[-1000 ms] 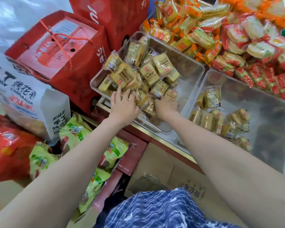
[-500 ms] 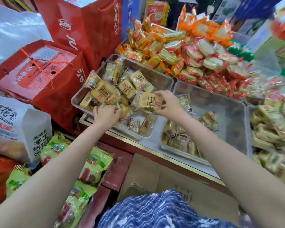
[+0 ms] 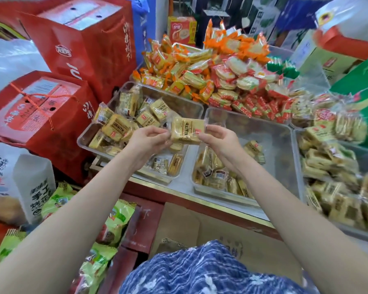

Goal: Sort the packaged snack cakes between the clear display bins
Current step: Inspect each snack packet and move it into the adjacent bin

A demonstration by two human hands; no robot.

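A yellow wrapped snack cake [image 3: 187,130] is held up between both hands, above the gap between two clear bins. My left hand [image 3: 149,137] pinches its left wrapper edge and my right hand [image 3: 219,137] pinches its right edge. The left clear bin [image 3: 84,141] holds several similar yellow cakes piled toward its far left. The middle clear bin [image 3: 285,134] holds several cakes along its near side, with much of its floor bare. A third bin [image 3: 297,145] at the right is heaped with more yellow packs.
Orange and red wrapped snacks [image 3: 212,77] are piled behind the bins. Red gift boxes [image 3: 40,115] and a white bag [image 3: 19,183] stand at the left. Green snack bags [image 3: 115,221] and a cardboard box [image 3: 200,230] lie below the shelf edge.
My right hand has lifted the cake out of the left bin toward the middle. My left hand left the bin's near edge and took the wrapper's other end. The view tilted up.
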